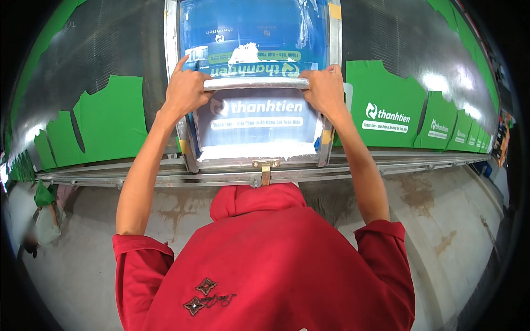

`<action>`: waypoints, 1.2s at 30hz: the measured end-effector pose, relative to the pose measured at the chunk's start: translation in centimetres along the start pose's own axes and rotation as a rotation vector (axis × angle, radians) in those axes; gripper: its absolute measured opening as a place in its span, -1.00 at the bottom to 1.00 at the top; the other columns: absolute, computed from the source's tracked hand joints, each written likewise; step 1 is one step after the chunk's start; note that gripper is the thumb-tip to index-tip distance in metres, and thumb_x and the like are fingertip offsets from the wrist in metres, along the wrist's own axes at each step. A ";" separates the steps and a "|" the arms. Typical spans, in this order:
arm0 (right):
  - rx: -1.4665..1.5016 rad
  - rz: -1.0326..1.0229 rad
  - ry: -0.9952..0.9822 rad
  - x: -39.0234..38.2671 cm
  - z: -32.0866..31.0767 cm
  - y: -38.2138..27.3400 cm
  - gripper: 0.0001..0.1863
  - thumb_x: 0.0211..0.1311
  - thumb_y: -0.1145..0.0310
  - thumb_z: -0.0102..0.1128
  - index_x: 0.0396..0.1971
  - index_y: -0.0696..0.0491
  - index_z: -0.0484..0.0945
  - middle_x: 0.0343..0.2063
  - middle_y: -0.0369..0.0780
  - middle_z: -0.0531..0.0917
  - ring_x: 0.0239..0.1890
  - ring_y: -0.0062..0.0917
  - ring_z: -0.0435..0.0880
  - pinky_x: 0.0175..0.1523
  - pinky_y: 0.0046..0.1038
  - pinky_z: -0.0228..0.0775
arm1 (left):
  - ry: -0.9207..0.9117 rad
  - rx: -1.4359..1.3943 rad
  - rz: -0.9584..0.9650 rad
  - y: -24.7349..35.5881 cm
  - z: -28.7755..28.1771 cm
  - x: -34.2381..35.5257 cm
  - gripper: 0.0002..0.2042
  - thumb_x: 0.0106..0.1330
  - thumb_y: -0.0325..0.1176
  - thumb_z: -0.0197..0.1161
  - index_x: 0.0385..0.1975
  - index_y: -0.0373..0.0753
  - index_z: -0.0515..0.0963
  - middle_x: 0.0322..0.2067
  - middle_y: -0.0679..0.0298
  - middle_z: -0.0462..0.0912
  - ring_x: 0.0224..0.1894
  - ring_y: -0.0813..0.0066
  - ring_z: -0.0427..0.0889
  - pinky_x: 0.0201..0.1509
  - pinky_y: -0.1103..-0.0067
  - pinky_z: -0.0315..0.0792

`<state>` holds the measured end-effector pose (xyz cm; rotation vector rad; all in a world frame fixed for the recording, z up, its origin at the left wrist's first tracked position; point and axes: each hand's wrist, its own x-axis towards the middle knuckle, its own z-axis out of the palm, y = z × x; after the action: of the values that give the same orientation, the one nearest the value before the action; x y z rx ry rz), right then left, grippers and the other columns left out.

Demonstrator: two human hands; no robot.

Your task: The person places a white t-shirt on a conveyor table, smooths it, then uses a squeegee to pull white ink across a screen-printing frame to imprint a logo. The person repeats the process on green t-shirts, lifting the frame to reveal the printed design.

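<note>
My left hand (186,90) grips the left end of a squeegee (256,83) with a pale metal handle, its index finger pointing up toward the far side. The right end is in my right hand (326,91), closed round it. Level across the frame, the squeegee lies over a blue-meshed printing screen (259,27) in a metal frame (171,38). White ink (244,53) is piled beyond it. Nearer me, a white logo and lettering show through the mesh (259,138), with a white ink band along the near edge. The squeegee's blade is hidden.
Cut green fabric pieces (113,113) lie on the dark table (124,41) at left, unprinted. Printed green pieces (381,91) line the right side. A metal rail (221,180) with a brass-coloured bracket (266,172) runs along the near edge. Another person (47,220) is far left.
</note>
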<state>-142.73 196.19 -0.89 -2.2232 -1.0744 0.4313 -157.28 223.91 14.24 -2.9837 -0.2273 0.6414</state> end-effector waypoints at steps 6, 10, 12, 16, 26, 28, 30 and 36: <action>-0.029 -0.023 0.089 -3.8 1.9 -1.1 -0.69 -0.09 0.57 0.35 -0.27 -0.04 0.80 -0.51 -0.12 0.76 -0.37 -0.30 0.75 0.24 -0.18 0.16 | 0.077 -0.017 0.035 1.1 2.3 -3.8 -0.70 -0.02 -0.36 0.44 -0.21 -0.11 0.82 -0.57 0.06 0.73 -0.37 0.22 0.76 0.60 0.26 0.10; 0.017 0.002 0.073 -11.2 5.1 -2.5 -0.67 -0.10 0.56 0.34 -0.26 -0.04 0.80 -0.35 -0.14 0.79 -0.28 -0.27 0.71 0.22 -0.16 0.19 | 0.022 0.003 0.025 4.1 5.6 -10.5 -0.63 -0.10 -0.41 0.40 -0.19 -0.10 0.81 -0.58 0.05 0.73 -0.37 0.23 0.78 0.61 0.23 0.06; -0.007 -0.003 0.089 -15.5 6.0 -4.1 -0.74 -0.08 0.54 0.36 -0.30 -0.02 0.76 -0.39 -0.16 0.78 -0.30 -0.32 0.75 0.20 -0.14 0.17 | 0.038 -0.028 0.028 5.3 7.8 -14.4 -0.61 -0.13 -0.43 0.38 -0.18 -0.11 0.80 -0.58 0.06 0.73 -0.37 0.20 0.78 0.60 0.22 0.06; -0.009 -0.020 0.128 -19.5 8.5 -4.7 -0.76 -0.08 0.50 0.37 -0.31 -0.02 0.74 -0.42 -0.17 0.76 -0.30 -0.31 0.74 0.15 -0.15 0.18 | 0.079 -0.050 0.033 7.0 9.6 -17.9 -0.64 -0.13 -0.45 0.36 -0.23 -0.15 0.80 -0.57 0.06 0.72 -0.37 0.13 0.76 0.60 0.20 0.06; 0.202 -0.212 0.105 -14.3 6.9 -5.9 -0.43 0.07 -0.06 0.49 -0.05 0.05 0.67 -0.14 -0.08 0.74 -0.01 -0.13 0.71 0.14 -0.05 0.44 | -0.029 -0.170 0.055 10.4 6.7 -11.6 -0.51 -0.11 -0.05 0.62 -0.24 -0.26 0.74 -0.30 0.00 0.77 -0.17 -0.08 0.73 -0.05 0.19 0.57; 0.202 -0.233 0.090 -13.6 6.8 -8.0 -0.58 0.30 -0.01 0.29 -0.15 0.07 0.62 -0.27 -0.04 0.73 -0.13 -0.06 0.72 0.03 -0.02 0.48 | 0.012 -0.229 0.104 11.5 8.4 -9.6 -0.54 -0.07 -0.06 0.60 -0.22 -0.22 0.74 -0.31 0.03 0.78 -0.19 -0.08 0.73 -0.07 0.17 0.56; 0.205 -0.192 0.166 -12.7 8.3 -7.0 -0.56 0.39 -0.07 0.14 -0.15 0.06 0.61 -0.31 -0.06 0.71 -0.15 -0.09 0.71 0.01 -0.01 0.43 | -0.019 -0.168 0.090 12.7 9.0 -6.9 -0.59 -0.01 -0.08 0.55 -0.19 -0.17 0.74 -0.36 0.06 0.78 -0.22 -0.03 0.74 -0.10 0.16 0.55; 0.342 -0.149 -0.138 -9.1 9.3 -5.2 -0.48 0.39 -0.14 0.17 0.07 -0.03 0.64 -0.08 -0.08 0.76 0.02 -0.11 0.71 0.23 0.01 0.32 | -0.542 -0.279 0.019 8.9 10.4 -1.4 -0.49 0.06 -0.04 0.53 -0.05 -0.24 0.73 -0.30 -0.04 0.78 -0.16 0.07 0.75 -0.02 0.26 0.53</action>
<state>-156.26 195.15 -4.25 -1.8227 -1.1346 0.6580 -161.73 215.43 4.41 -2.9893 -0.3445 1.5293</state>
